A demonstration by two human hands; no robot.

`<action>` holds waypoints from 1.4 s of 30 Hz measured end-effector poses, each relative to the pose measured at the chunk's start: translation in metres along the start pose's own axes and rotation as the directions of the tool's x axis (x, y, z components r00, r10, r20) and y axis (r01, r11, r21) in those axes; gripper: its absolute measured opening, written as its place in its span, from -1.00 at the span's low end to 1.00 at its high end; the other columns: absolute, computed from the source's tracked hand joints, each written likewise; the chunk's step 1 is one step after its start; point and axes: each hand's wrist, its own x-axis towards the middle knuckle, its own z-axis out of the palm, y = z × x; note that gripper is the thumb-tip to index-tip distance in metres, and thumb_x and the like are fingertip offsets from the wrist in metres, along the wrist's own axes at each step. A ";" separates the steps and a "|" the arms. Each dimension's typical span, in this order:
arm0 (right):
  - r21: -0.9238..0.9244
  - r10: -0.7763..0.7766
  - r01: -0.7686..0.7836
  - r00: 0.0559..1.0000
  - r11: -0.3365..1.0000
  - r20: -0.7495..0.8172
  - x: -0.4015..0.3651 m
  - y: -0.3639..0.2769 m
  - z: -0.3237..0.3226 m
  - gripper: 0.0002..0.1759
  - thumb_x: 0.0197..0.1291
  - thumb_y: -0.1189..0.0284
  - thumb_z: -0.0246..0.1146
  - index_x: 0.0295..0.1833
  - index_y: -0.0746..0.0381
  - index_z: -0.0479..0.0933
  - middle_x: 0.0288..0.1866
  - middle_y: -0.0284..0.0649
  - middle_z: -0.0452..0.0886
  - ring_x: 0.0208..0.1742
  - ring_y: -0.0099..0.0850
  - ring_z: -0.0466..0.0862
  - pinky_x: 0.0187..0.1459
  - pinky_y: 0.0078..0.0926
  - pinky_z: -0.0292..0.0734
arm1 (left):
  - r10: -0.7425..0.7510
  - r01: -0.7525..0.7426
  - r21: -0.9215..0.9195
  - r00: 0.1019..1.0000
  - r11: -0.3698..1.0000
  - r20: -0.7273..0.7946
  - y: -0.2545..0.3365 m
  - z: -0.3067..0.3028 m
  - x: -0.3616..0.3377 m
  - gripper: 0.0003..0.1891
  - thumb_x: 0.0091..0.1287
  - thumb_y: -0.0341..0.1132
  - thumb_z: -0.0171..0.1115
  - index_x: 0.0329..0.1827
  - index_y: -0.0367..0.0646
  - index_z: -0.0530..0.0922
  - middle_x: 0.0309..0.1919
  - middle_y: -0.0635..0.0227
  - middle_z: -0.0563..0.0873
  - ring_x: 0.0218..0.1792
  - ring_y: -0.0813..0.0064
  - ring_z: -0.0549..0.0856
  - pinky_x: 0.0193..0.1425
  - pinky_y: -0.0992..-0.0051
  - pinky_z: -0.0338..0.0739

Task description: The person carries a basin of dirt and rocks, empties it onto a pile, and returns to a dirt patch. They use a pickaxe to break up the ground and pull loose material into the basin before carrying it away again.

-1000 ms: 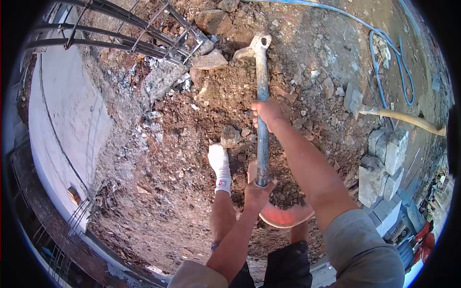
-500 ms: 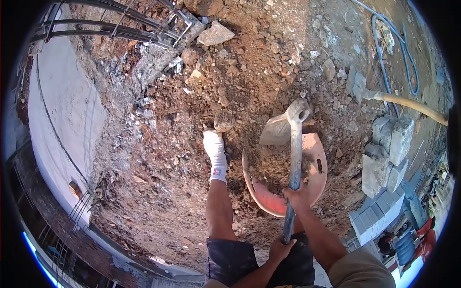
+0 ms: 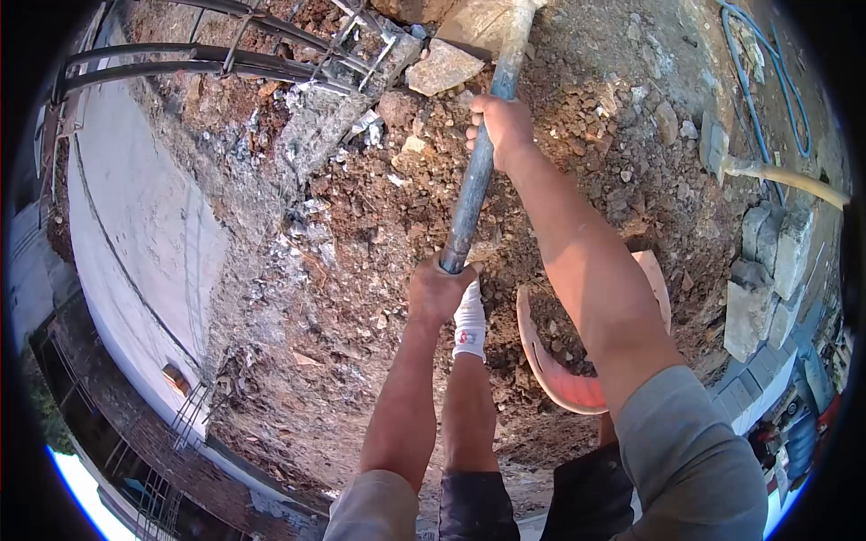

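Note:
Both of my hands grip the long metal handle of a hoe (image 3: pixel 473 191). My left hand (image 3: pixel 437 293) is closed round the lower end, just above my sock-covered foot. Farther up the shaft, my right hand (image 3: pixel 503 131) wraps it near the head. The hoe's broad blade (image 3: pixel 474 25) lies at the top edge over broken soil, beside a flat pale rock (image 3: pixel 444 68); its top is cut off. A red plastic dustpan-like basket (image 3: pixel 570 389) with soil in it rests on the ground at right, partly hidden by my right forearm.
Rebar (image 3: pixel 262 68) juts in at upper left beside a concrete edge. A pale concrete surface (image 3: pixel 140 216) runs down the left. At right lie another hoe with a wooden handle (image 3: pixel 785 177), concrete blocks (image 3: pixel 750 316) and a blue hose (image 3: pixel 741 77).
The hoe has swung from above the basket up and away to the upper left, both hands still on it. My arms now stretch forward, and the view has shifted.

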 end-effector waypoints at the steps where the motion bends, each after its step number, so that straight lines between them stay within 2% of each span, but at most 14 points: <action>1: -0.018 0.017 -0.017 1.000 1.000 0.012 -0.012 0.004 -0.008 -0.89 0.06 0.49 0.24 -0.39 0.27 0.45 -0.52 -0.24 0.46 -0.60 -0.35 0.52 -0.54 -0.31 0.53 | -0.019 0.019 -0.036 1.000 0.999 0.002 -0.009 0.017 -0.017 -0.61 0.11 -0.10 0.44 -0.18 -0.23 0.64 -0.50 0.30 0.67 -0.46 0.51 0.62 -0.28 0.39 0.52; 3: -0.087 0.129 -0.127 0.991 0.988 0.021 -0.043 0.023 -0.034 -0.90 0.06 0.47 0.24 -0.37 0.26 0.47 -0.51 -0.25 0.46 -0.59 -0.35 0.52 -0.53 -0.29 0.53 | -0.153 0.154 -0.262 0.988 0.953 0.023 -0.017 0.052 -0.056 -0.68 0.09 -0.18 0.47 -0.25 -0.24 0.63 -0.49 0.34 0.67 -0.45 0.57 0.60 -0.31 0.46 0.49; 9: -0.117 0.291 -0.284 0.956 0.952 0.044 -0.087 0.029 -0.061 -0.91 0.06 0.50 0.24 -0.41 0.27 0.48 -0.56 -0.25 0.45 -0.66 -0.35 0.48 -0.59 -0.28 0.47 | -0.314 0.327 -0.149 0.944 0.933 0.104 0.017 0.057 -0.135 -0.70 0.10 -0.22 0.46 -0.22 -0.23 0.64 -0.48 0.37 0.68 -0.44 0.59 0.61 -0.30 0.48 0.51; 12: -0.124 0.393 -0.381 0.915 0.916 0.095 -0.095 0.076 -0.113 -0.91 0.05 0.46 0.26 -0.34 0.23 0.51 -0.55 -0.28 0.44 -0.64 -0.35 0.49 -0.58 -0.24 0.46 | -0.188 0.190 -0.191 0.982 0.963 0.029 -0.034 0.131 -0.167 -0.67 0.10 -0.18 0.46 -0.27 -0.27 0.62 -0.50 0.36 0.67 -0.46 0.58 0.61 -0.30 0.45 0.52; 19: -0.087 0.431 -0.425 0.899 0.901 0.080 -0.142 0.103 -0.176 -0.89 0.05 0.47 0.28 -0.41 0.24 0.48 -0.59 -0.28 0.45 -0.68 -0.40 0.47 -0.64 -0.33 0.40 | -0.289 0.291 -0.055 0.956 0.955 0.043 -0.018 0.182 -0.226 -0.68 0.12 -0.16 0.41 -0.46 -0.23 0.52 -0.67 0.40 0.56 -0.63 0.56 0.52 -0.49 0.37 0.43; 24: -0.134 0.411 -0.405 0.911 0.905 0.025 -0.210 0.121 -0.255 -0.86 0.03 0.48 0.29 -0.36 0.23 0.44 -0.60 -0.31 0.47 -0.73 -0.44 0.46 -0.69 -0.38 0.40 | -0.367 0.403 -0.246 0.912 0.881 0.182 -0.032 0.257 -0.300 -0.66 0.14 -0.15 0.41 -0.52 -0.18 0.47 -0.70 0.41 0.52 -0.63 0.57 0.50 -0.51 0.41 0.41; 26: -0.220 0.396 -0.395 0.917 0.892 -0.044 -0.244 0.131 -0.283 -0.85 0.03 0.49 0.28 -0.35 0.23 0.42 -0.61 -0.31 0.46 -0.74 -0.43 0.46 -0.70 -0.41 0.41 | -0.373 0.432 -0.200 0.886 0.880 0.274 -0.072 0.309 -0.332 -0.63 0.12 -0.02 0.40 -0.28 -0.17 0.60 -0.53 0.24 0.68 -0.49 0.26 0.68 -0.32 0.28 0.53; 28: -0.334 0.304 -0.328 0.945 0.884 -0.125 -0.268 0.165 -0.329 -0.84 0.01 0.52 0.28 -0.35 0.23 0.41 -0.63 -0.29 0.45 -0.74 -0.43 0.48 -0.71 -0.44 0.41 | -0.372 0.426 -0.069 0.848 0.902 0.378 -0.112 0.357 -0.360 -0.57 0.11 0.06 0.39 -0.22 -0.14 0.61 -0.47 0.22 0.71 -0.39 0.20 0.71 -0.26 0.24 0.55; 32: -0.128 0.463 -0.484 0.872 0.866 -0.159 -0.326 0.193 -0.396 -0.78 -0.06 0.58 0.27 -0.25 0.32 0.42 -0.58 -0.19 0.54 -0.72 -0.42 0.52 -0.69 -0.38 0.47 | -0.385 0.365 0.141 0.777 0.920 0.498 -0.104 0.347 -0.411 -0.49 0.09 0.18 0.36 -0.12 -0.04 0.63 -0.34 0.21 0.75 -0.20 0.11 0.73 -0.13 0.17 0.57; 34: -0.170 0.397 -0.426 0.900 0.889 -0.180 -0.363 0.192 -0.394 -0.79 -0.05 0.59 0.28 -0.26 0.31 0.43 -0.56 -0.17 0.55 -0.70 -0.41 0.54 -0.68 -0.39 0.48 | -0.426 0.410 0.161 0.718 0.898 0.550 -0.112 0.341 -0.433 -0.47 0.08 0.20 0.36 -0.07 -0.01 0.64 -0.28 0.19 0.74 -0.14 0.14 0.71 -0.05 0.19 0.54; 38: -0.070 0.166 -0.176 0.979 0.982 -0.122 -0.331 0.142 -0.347 -0.80 -0.06 0.61 0.29 -0.29 0.28 0.43 -0.57 -0.19 0.54 -0.69 -0.40 0.54 -0.68 -0.39 0.49 | -0.416 0.391 0.157 0.773 0.907 0.478 -0.094 0.313 -0.375 -0.51 0.08 0.14 0.39 -0.06 0.01 0.64 -0.27 0.24 0.74 -0.18 0.18 0.72 -0.07 0.22 0.54; 40: 0.080 0.240 -0.234 0.967 0.969 -0.080 -0.276 0.089 -0.296 -0.80 -0.07 0.60 0.30 -0.32 0.25 0.41 -0.61 -0.22 0.49 -0.69 -0.39 0.54 -0.66 -0.40 0.51 | -0.216 0.254 -0.164 0.951 0.953 0.220 -0.084 0.291 -0.308 -0.55 0.08 0.09 0.41 -0.11 -0.01 0.63 -0.34 0.26 0.74 -0.25 0.20 0.73 -0.14 0.23 0.56; 41: 0.117 0.156 -0.154 0.988 0.981 -0.008 -0.239 0.079 -0.277 -0.78 -0.07 0.57 0.30 -0.32 0.24 0.40 -0.61 -0.23 0.46 -0.70 -0.37 0.52 -0.65 -0.38 0.51 | -0.133 0.147 -0.182 0.987 0.972 0.084 -0.069 0.269 -0.262 -0.60 0.09 0.05 0.41 -0.19 -0.05 0.62 -0.40 0.26 0.73 -0.30 0.19 0.73 -0.20 0.23 0.56; 42: 0.188 0.110 -0.119 0.992 0.975 0.059 -0.200 0.065 -0.254 -0.77 -0.06 0.51 0.30 -0.29 0.22 0.41 -0.59 -0.23 0.45 -0.70 -0.36 0.50 -0.66 -0.35 0.48 | -0.058 0.058 -0.011 0.998 0.998 0.038 -0.057 0.238 -0.214 -0.58 0.10 0.07 0.40 -0.18 -0.07 0.62 -0.39 0.19 0.73 -0.28 0.14 0.73 -0.20 0.19 0.56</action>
